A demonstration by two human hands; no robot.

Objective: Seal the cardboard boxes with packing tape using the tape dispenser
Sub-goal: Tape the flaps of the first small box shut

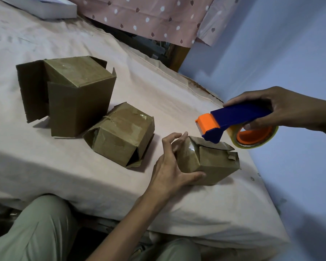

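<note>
Three brown cardboard boxes lie on a bed covered in a pale pink sheet. My left hand grips the small box nearest me, thumb on its near side and fingers curled over its left end. My right hand holds a blue and orange tape dispenser with a clear tape roll; its orange head hovers just above the small box's top flaps. A medium box with old tape lies tilted to the left. A tall box with loose flaps stands behind it.
The sheet drops off at the bed's near edge, where my knees in light green trousers sit. A white flat box lies at the far left corner. A dotted pink cloth hangs behind; a blue wall is at right.
</note>
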